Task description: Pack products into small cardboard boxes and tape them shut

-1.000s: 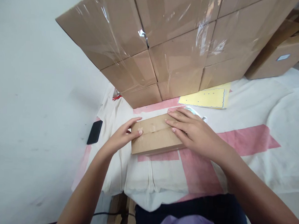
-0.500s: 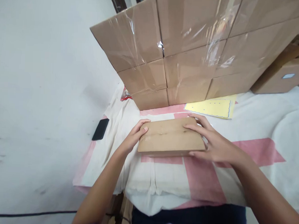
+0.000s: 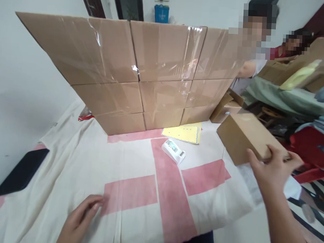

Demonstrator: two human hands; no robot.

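My right hand (image 3: 275,169) grips the near end of a closed brown cardboard box (image 3: 247,136), thumb and fingers spread across it, at the right side of the table. The box is tilted; whether it touches the cloth I cannot tell. Over the left front of the cloth, my left hand (image 3: 85,215) is loosely curled with nothing in it. A small white device (image 3: 173,151) with a dark window lies mid-table. Behind it is a yellow sheet with a blue wavy border (image 3: 183,133).
Taped cardboard boxes (image 3: 164,60) form a wall along the back. An open carton (image 3: 227,108) stands at its right end. A black phone-like slab (image 3: 22,171) lies at the left on the pink-and-white cloth (image 3: 133,159). Two people are at the back right, near a red chair (image 3: 311,149).
My right hand has carried the box from mid-table to the right. My left hand has let go of it and drawn back. The white device now shows, and the view has swung right.
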